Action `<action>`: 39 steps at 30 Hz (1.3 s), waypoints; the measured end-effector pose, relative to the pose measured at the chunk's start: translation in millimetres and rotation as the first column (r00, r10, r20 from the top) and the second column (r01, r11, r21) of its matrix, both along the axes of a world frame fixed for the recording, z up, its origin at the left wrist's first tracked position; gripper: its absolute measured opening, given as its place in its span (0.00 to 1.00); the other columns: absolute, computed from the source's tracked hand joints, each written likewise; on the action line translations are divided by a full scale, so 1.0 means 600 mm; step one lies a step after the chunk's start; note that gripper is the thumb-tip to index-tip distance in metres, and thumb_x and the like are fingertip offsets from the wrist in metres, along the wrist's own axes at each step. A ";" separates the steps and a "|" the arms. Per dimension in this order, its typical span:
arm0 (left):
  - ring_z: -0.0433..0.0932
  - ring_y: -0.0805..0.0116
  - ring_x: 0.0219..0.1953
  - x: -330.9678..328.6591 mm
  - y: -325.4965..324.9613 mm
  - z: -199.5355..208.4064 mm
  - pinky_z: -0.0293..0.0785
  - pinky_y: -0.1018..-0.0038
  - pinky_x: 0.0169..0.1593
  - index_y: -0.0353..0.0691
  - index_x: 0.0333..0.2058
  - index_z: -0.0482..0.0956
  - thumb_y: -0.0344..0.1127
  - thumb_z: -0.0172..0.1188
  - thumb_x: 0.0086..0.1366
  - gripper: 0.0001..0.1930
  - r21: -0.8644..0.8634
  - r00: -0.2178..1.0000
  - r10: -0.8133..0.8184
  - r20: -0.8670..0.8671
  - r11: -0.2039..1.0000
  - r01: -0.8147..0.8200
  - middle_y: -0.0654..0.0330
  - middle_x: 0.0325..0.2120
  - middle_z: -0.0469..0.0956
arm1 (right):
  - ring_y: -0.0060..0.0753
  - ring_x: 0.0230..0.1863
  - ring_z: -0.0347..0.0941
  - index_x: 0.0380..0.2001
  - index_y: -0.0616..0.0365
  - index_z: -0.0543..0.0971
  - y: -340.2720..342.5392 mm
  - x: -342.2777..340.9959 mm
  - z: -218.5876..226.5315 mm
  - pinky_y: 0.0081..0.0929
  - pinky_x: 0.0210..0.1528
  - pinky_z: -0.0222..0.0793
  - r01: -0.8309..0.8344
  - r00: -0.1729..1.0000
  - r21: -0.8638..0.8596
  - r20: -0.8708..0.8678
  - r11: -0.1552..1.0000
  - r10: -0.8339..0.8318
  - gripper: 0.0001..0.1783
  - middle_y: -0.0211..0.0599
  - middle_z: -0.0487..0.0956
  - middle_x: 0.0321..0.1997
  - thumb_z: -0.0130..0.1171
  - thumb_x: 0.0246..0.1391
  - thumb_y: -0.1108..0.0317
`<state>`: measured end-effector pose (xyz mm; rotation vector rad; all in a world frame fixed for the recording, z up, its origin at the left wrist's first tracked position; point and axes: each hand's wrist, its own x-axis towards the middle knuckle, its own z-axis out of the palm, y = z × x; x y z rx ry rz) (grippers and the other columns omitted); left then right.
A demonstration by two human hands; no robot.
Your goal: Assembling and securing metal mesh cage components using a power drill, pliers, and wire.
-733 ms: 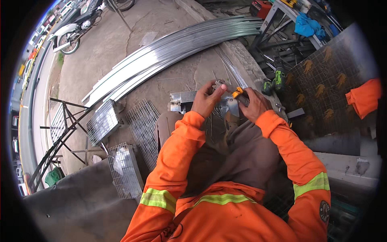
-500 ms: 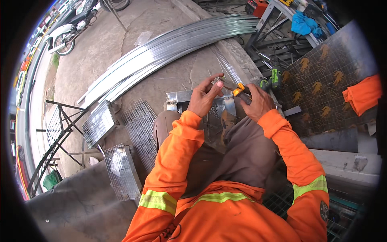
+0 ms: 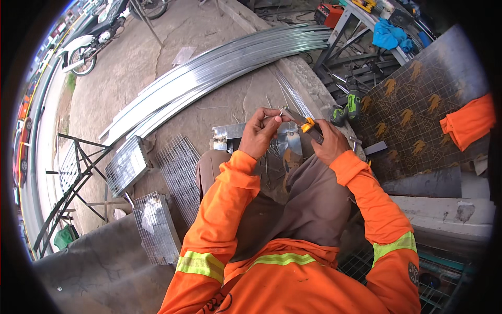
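Observation:
My right hand (image 3: pixel 330 142) is closed around the dark handle of a yellow-and-black utility knife (image 3: pixel 308 125), its long blade pointing up and left. In a pinch at the blade's tip, my left hand (image 3: pixel 260 131) holds a small thin stick (image 3: pixel 281 114); its kind is too small to make out. Blade and stick meet or nearly meet. Both hands are over my knees. Below them a bent sheet-metal piece (image 3: pixel 288 141) lies between my legs, partly hidden by my left hand.
Long silvery metal strips (image 3: pixel 209 78) lie across the ground ahead. Wire-mesh pieces (image 3: pixel 179 165) and a mesh box (image 3: pixel 157 225) stand at left. To the right are a green cordless drill (image 3: pixel 353 104), a patterned board (image 3: pixel 413 115) and an orange cloth (image 3: pixel 469 123).
Both hands have shifted slightly down and left in view. The knife blade now shows clearly, stretching toward the stick in my left fingers.

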<state>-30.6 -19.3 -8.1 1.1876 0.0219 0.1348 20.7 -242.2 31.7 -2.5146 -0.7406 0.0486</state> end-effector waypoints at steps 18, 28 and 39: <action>0.67 0.86 0.25 0.000 -0.006 0.010 0.64 0.84 0.29 0.37 0.48 0.73 0.38 0.56 0.72 0.13 0.104 0.997 0.023 -0.071 0.994 -0.016 0.63 0.39 0.84 | 0.63 0.46 0.74 0.47 0.59 0.69 -0.001 0.006 -0.011 0.48 0.47 0.70 0.061 0.994 -0.042 -0.090 0.997 -0.065 0.23 0.55 0.79 0.42 0.63 0.48 0.69; 0.77 0.79 0.31 0.003 -0.013 0.006 0.69 0.82 0.33 0.31 0.51 0.70 0.46 0.64 0.66 0.25 0.138 0.991 0.072 -0.112 0.989 -0.056 0.58 0.33 0.85 | 0.63 0.44 0.75 0.47 0.60 0.70 0.005 0.006 -0.025 0.50 0.46 0.70 0.070 0.997 -0.076 -0.018 0.995 -0.072 0.23 0.55 0.79 0.41 0.65 0.48 0.66; 0.78 0.77 0.35 0.004 -0.019 0.006 0.70 0.80 0.41 0.38 0.52 0.77 0.49 0.60 0.69 0.22 0.173 0.996 0.050 -0.076 0.984 -0.037 0.60 0.27 0.82 | 0.62 0.44 0.75 0.48 0.58 0.70 0.004 0.003 -0.030 0.50 0.45 0.71 0.055 0.996 -0.082 0.069 0.995 -0.049 0.24 0.53 0.79 0.42 0.66 0.49 0.63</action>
